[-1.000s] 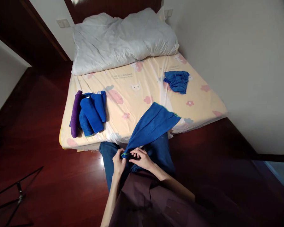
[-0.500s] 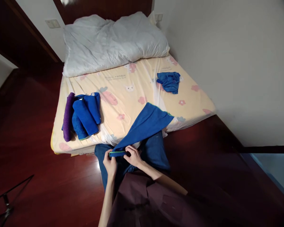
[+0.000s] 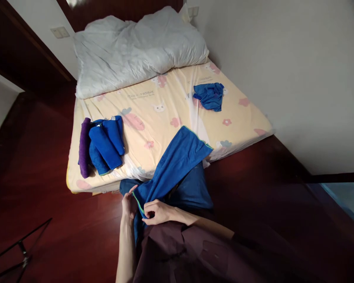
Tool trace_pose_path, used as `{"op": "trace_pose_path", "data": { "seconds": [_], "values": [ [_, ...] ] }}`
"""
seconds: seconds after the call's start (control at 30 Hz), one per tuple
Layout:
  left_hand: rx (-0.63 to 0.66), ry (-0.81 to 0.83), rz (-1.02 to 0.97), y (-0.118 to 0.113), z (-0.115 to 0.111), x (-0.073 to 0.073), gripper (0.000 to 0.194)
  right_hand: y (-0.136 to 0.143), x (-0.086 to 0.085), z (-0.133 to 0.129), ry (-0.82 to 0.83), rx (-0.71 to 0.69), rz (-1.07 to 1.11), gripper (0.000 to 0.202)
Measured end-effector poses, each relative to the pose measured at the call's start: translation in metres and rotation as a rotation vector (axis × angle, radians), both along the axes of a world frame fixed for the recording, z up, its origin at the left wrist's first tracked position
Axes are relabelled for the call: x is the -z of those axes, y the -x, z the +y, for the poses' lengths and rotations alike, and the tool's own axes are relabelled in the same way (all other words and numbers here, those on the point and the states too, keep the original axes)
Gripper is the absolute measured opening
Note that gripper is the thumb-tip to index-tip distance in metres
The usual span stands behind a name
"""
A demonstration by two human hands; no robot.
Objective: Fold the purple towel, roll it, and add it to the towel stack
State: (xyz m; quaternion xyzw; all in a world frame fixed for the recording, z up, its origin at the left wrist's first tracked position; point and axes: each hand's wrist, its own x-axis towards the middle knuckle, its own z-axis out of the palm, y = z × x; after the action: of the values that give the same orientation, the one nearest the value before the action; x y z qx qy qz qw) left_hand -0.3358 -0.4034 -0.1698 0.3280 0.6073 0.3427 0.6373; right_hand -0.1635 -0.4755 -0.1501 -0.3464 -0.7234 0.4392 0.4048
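Observation:
A blue towel (image 3: 172,165) with green edging stretches from my lap onto the near edge of the bed, its far end fanned out on the sheet. At its near left corner, my left hand (image 3: 129,204) grips the cloth, index finger along the edge. My right hand (image 3: 157,212) is closed in a pinch on the near green-edged border, a little lower and to the right. The towel hides part of my fingers. Under the cloth are my blue trouser legs (image 3: 191,190).
Several rolled blue towels (image 3: 106,147) and a purple roll (image 3: 84,147) lie on the bed's left side. A crumpled blue cloth (image 3: 210,96) rests at right. A white quilt (image 3: 141,49) fills the head of the bed (image 3: 162,122). A black stand (image 3: 23,251) is on the floor.
Both hands have come closer to my body, the right one lower and leftward. The near end of the towel, narrowly bunched before, is spread wider between them.

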Motion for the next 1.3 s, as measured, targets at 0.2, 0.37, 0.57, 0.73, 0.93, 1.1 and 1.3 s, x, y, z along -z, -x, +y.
{"op": "trace_pose_path", "data": {
  "seconds": [0.2,0.37,0.57,0.73,0.93,1.1,1.3],
  "values": [
    [-0.082,-0.103,0.091,-0.012,0.025,-0.021,0.054,0.002,0.012,-0.002,0.026,-0.161,-0.059,0.028],
    [-0.211,-0.399,0.158,-0.012,0.025,-0.053,0.062,-0.006,0.017,0.003,0.104,-0.078,-0.126,0.030],
    [-0.156,-0.518,0.266,0.014,-0.001,-0.087,0.052,-0.038,-0.017,0.020,0.081,0.122,0.051,0.028],
    [-0.070,-0.581,0.380,0.028,-0.022,-0.102,0.043,-0.081,-0.050,0.081,-0.079,0.514,0.044,0.014],
    [-0.040,-0.629,0.466,0.028,-0.037,-0.106,0.041,-0.127,-0.028,0.166,-0.197,0.066,-0.625,0.053],
    [-0.160,-0.733,0.494,0.031,-0.047,-0.101,0.036,-0.145,0.007,0.182,-0.126,-0.061,-1.011,0.051],
    [-0.090,-0.769,0.397,0.033,-0.044,-0.106,0.030,-0.175,0.019,0.181,-0.238,-0.107,-1.268,0.027]
  ]
}}
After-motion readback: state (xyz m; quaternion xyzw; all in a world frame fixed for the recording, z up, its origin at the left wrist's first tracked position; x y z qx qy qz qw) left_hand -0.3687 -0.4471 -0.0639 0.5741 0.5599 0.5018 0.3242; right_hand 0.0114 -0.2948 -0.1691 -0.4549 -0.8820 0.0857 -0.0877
